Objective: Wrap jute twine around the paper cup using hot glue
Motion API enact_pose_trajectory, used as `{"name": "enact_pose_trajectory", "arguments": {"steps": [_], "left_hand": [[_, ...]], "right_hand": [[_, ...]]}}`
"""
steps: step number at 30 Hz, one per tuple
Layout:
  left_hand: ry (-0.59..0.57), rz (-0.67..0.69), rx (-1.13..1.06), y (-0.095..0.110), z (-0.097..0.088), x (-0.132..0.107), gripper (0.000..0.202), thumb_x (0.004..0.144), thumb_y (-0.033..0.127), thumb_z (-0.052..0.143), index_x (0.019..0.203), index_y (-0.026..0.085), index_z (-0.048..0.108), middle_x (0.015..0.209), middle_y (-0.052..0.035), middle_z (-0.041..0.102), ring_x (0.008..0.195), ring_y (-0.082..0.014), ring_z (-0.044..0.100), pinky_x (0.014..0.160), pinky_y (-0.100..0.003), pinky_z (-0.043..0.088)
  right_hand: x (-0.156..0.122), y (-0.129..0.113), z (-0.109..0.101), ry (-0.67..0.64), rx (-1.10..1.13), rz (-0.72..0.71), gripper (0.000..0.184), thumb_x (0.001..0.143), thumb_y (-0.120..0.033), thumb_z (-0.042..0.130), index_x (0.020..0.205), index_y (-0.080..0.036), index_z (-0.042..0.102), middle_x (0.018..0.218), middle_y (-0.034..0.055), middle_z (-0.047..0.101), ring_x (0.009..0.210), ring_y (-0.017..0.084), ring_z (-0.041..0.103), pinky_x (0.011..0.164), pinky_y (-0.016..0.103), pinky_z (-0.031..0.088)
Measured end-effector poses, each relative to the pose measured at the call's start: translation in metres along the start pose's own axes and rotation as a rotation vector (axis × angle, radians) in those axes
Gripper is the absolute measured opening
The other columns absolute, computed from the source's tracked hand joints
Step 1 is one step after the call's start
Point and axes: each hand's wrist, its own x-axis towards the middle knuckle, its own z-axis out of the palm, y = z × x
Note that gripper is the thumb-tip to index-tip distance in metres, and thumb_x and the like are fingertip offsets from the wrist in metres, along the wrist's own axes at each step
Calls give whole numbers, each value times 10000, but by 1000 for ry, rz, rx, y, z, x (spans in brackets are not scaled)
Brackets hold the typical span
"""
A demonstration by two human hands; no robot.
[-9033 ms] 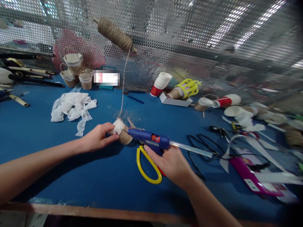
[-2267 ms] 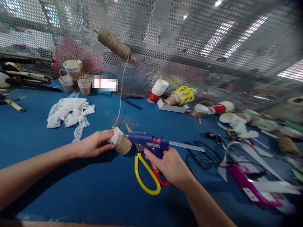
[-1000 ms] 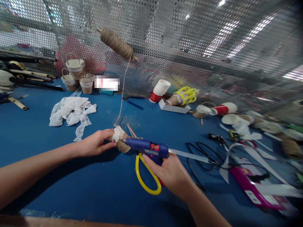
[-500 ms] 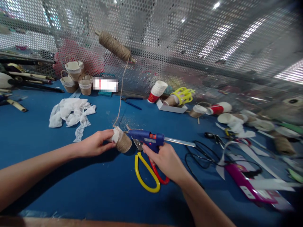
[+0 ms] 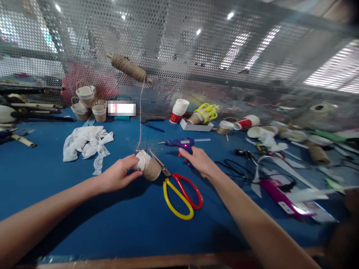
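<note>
My left hand (image 5: 119, 175) grips a paper cup (image 5: 148, 167) lying on its side, its wall partly wound with brown twine. A strand runs from the cup up to a twine spool (image 5: 127, 68) hung on the mesh wall. My right hand (image 5: 198, 160) is stretched further back over the blue table (image 5: 112, 220), fingers closed on the handle of a blue glue gun (image 5: 178, 143) with a lit red lamp. Scissors with one yellow and one red handle (image 5: 179, 188) lie between my hands, beside the cup.
White lace (image 5: 86, 140) lies at left, small twine baskets (image 5: 86, 101) behind it. Stacked cups (image 5: 178, 110), a yellow cage piece (image 5: 206, 111), black scissors (image 5: 246, 154), cord, paper strips and a magenta item (image 5: 280, 196) crowd the right. A perforated metal screen (image 5: 196, 56) closes the back.
My right hand has carried the glue gun away from the cup, back and to the right. The scissors now lie fully uncovered. My left hand keeps its hold on the cup.
</note>
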Motion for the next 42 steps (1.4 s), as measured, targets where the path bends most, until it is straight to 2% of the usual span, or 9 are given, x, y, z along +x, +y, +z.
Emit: {"name": "enact_pose_trajectory", "arguments": {"steps": [6, 11, 15, 17, 19, 25, 28, 31, 42], "left_hand": [[-9, 76, 111, 4, -1, 0, 120, 830, 216, 432, 840, 152, 533, 801, -76, 594, 875, -208, 552, 801, -346, 443], [-43, 192, 200, 7, -1, 0, 129, 839, 187, 408, 767, 159, 511, 763, -63, 590, 815, -189, 557, 860, -377, 416], [-61, 238, 253, 8, 1, -1, 161, 851, 179, 383, 741, 149, 497, 735, -61, 573, 761, -174, 548, 871, -389, 405], [-69, 252, 259, 9, 1, -1, 171, 855, 180, 377, 739, 149, 499, 721, -61, 571, 748, -175, 541, 841, -381, 419], [-86, 259, 264, 10, 2, -1, 174, 854, 177, 380, 733, 148, 501, 718, -64, 573, 747, -179, 534, 808, -375, 430], [-144, 189, 153, 16, -1, -2, 151, 851, 183, 391, 785, 125, 515, 798, -95, 586, 818, -194, 535, 792, -365, 430], [-158, 20, 9, 18, -4, -2, 159, 847, 230, 412, 816, 121, 523, 787, -68, 572, 725, -161, 531, 666, -293, 452], [-172, -68, -133, 19, -6, -4, 185, 847, 264, 425, 833, 116, 536, 780, -44, 576, 711, -146, 528, 677, -282, 446], [-206, -88, -302, 21, -7, -7, 209, 852, 296, 439, 840, 120, 549, 806, -34, 578, 820, -164, 536, 782, -295, 440]], "right_hand": [[31, 14, 10, 45, -180, 46, 284, 789, -361, 494, 581, -168, 489, 413, 18, 494, 405, 152, 521, 450, 275, 401], [19, -10, 14, 130, -259, -120, 121, 750, -229, 567, 799, -119, 567, 853, 160, 621, 883, 262, 573, 722, 350, 419], [-12, -53, 18, -108, -173, -421, 193, 828, -330, 468, 877, -203, 606, 955, 31, 619, 895, 134, 566, 792, 253, 418], [-24, -69, 23, -323, -97, -675, 235, 852, -319, 423, 844, -179, 612, 991, 51, 602, 949, 139, 544, 837, 271, 404], [-31, -78, 28, -413, -121, -746, 242, 837, -324, 446, 754, -164, 608, 962, 74, 601, 949, 163, 540, 834, 295, 405], [-37, -79, 27, -497, -1, -655, 152, 768, -219, 526, 627, -165, 537, 1000, 71, 583, 943, 153, 541, 832, 289, 400], [-44, -75, 20, -398, 179, -530, 117, 758, -256, 539, 697, -158, 556, 892, 46, 595, 818, 129, 559, 755, 271, 434], [-50, -69, 15, -250, 218, -448, 172, 735, -320, 568, 711, -150, 557, 691, -2, 561, 623, 101, 515, 608, 241, 432], [-59, -49, 18, -149, 236, -384, 248, 747, -387, 546, 668, -152, 535, 611, -14, 526, 543, 88, 457, 512, 226, 388]]}}
